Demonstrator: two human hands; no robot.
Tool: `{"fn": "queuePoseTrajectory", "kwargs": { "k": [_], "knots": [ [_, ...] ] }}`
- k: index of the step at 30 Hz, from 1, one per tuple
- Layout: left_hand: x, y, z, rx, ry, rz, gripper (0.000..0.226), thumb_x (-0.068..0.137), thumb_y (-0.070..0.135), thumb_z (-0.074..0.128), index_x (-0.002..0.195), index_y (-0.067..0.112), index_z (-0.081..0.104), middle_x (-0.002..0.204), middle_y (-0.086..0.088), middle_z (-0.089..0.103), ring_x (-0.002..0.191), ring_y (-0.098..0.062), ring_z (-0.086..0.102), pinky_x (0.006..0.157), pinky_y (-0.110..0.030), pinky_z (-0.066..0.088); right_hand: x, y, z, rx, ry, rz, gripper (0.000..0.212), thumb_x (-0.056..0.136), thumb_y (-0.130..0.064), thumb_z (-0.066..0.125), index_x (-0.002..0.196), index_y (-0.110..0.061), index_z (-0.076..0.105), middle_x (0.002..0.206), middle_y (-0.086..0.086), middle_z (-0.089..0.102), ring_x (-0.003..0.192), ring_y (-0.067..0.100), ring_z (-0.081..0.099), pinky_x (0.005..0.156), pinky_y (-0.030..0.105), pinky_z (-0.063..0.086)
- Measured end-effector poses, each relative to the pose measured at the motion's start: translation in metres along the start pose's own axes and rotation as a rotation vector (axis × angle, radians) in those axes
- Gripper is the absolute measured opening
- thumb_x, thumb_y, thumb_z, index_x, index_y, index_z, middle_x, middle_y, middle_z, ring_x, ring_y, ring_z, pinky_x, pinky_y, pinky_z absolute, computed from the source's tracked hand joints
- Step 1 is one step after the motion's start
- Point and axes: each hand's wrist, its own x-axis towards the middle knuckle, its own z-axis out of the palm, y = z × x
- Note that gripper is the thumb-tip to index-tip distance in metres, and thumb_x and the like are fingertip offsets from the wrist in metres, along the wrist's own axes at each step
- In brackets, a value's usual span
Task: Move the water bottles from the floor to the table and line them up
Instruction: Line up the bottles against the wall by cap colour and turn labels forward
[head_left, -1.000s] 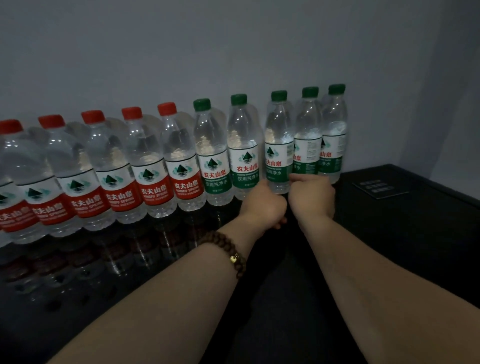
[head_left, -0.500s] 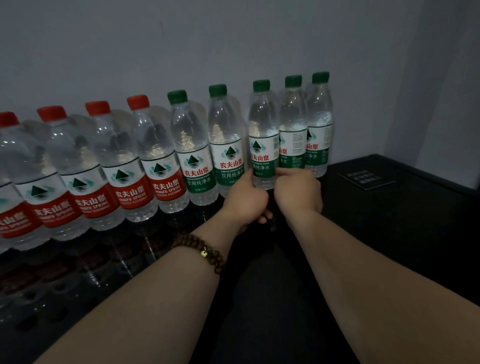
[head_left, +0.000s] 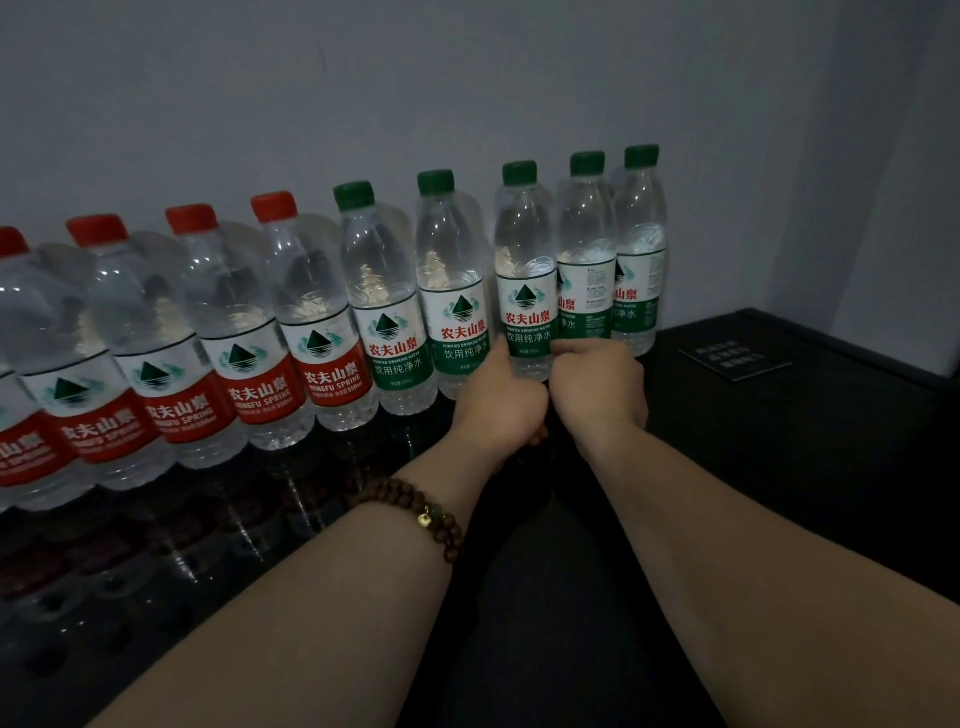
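A row of water bottles stands upright on the black table (head_left: 779, 441) against the wall: red-capped, red-labelled ones (head_left: 322, 332) on the left, green-capped, green-labelled ones (head_left: 387, 317) on the right. Both my hands are at the foot of the third green bottle from the right (head_left: 524, 280). My left hand (head_left: 498, 410) is curled against its lower left side, thumb on the label. My right hand (head_left: 597, 387) is curled round its lower right side. The bottle's base is hidden behind my hands. It stands close against the two bottles (head_left: 587, 260) to its right.
The grey wall runs right behind the row and meets a side wall at the right. A small dark card with pale text (head_left: 735, 359) lies flat on the table right of the last bottle. A bead bracelet (head_left: 421, 512) sits on my left wrist.
Both hands have stayed on the same green bottle's base. My view has shifted, so the whole row now sits further left and higher in the picture.
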Motion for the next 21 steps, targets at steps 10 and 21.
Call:
{"fn": "queuePoseTrajectory", "kwargs": {
  "k": [10,21],
  "knots": [
    [0.0039,-0.0059,0.0014,0.076,0.213,0.047,0.056,0.066,0.025,0.048,0.118,0.026,0.07,0.088,0.017,0.069,0.064,-0.032,0.073,0.062,-0.052,0.064,0.0006,-0.0018,0.0,-0.063,-0.004,-0.009,0.042,0.087,-0.019,0.052,0.118,-0.034,0.075,0.117,-0.005,0.075,0.096,0.024,0.067,0.082,0.036,0.058],
    [-0.0027,-0.0016,0.0009,0.085,0.135,0.038,0.066,0.063,0.021,0.046,0.125,0.03,0.066,0.075,0.022,0.061,0.052,-0.029,0.071,0.056,-0.05,0.063,-0.0004,-0.0023,0.0004,-0.077,-0.039,0.005,0.047,0.085,-0.021,0.052,0.123,-0.038,0.073,0.123,-0.009,0.073,0.103,0.023,0.068,0.088,0.039,0.058]
  ]
}}
